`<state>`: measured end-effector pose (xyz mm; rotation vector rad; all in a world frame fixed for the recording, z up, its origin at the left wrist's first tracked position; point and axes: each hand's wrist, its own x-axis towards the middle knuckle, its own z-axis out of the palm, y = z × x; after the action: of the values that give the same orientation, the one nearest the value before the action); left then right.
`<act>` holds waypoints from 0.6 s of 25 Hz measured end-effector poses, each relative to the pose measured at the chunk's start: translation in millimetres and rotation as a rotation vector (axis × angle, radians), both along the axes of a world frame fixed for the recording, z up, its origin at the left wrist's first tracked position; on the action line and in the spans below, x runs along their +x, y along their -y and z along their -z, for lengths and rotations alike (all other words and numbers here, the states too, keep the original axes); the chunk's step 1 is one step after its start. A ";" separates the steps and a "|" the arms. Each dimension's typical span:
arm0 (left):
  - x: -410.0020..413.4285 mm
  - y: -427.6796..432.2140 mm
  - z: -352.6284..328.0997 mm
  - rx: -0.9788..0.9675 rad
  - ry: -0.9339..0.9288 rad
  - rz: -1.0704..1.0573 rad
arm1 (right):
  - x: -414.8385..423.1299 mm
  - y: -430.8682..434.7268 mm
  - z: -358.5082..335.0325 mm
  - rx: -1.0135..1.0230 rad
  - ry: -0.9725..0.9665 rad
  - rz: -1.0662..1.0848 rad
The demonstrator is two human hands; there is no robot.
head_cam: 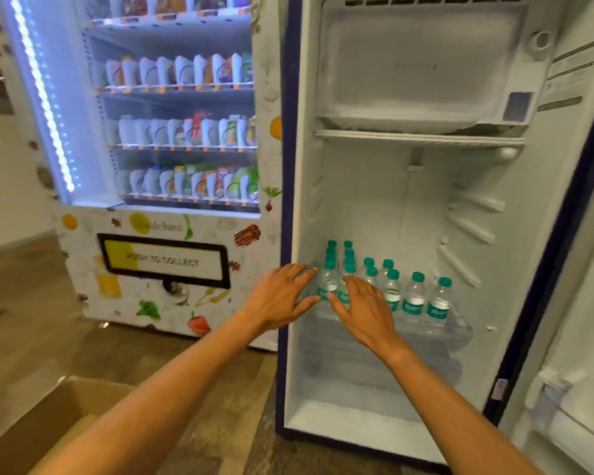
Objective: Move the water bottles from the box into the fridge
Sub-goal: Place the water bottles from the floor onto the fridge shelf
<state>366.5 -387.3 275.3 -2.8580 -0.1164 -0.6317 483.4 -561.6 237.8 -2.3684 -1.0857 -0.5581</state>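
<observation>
Several small clear water bottles [414, 296] with teal caps and teal labels stand in rows on the lower glass shelf of the open fridge [374, 200]. My left hand [278, 296] is spread open at the fridge's left edge, fingertips near the front-left bottle [327, 281]. My right hand [366, 308] reaches in with fingers apart, just in front of the second bottle, which it partly hides. Neither hand holds anything. A corner of the cardboard box [48, 416] lies at the bottom left; its contents are out of view.
A lit vending machine [172, 132] full of pouches stands left of the fridge. The fridge door [570, 371] hangs open on the right. A freezer compartment [419, 66] sits at the top, with a shelf under it. The floor is wood.
</observation>
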 end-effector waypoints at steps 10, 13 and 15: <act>-174.2 -153.2 68.9 -0.090 -0.150 -0.315 | -128.8 -142.4 78.8 -0.126 -0.152 -0.381; -205.7 -175.9 113.2 -0.204 -0.242 -0.391 | -160.6 -171.9 122.8 -0.228 -0.211 -0.442; -220.2 -180.9 146.4 -0.293 -0.329 -0.411 | -178.6 -184.0 157.7 -0.323 -0.277 -0.490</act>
<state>146.3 -206.4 128.9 -3.0220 -0.7730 -0.0638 304.9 -377.6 80.2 -2.2168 -1.6393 0.1243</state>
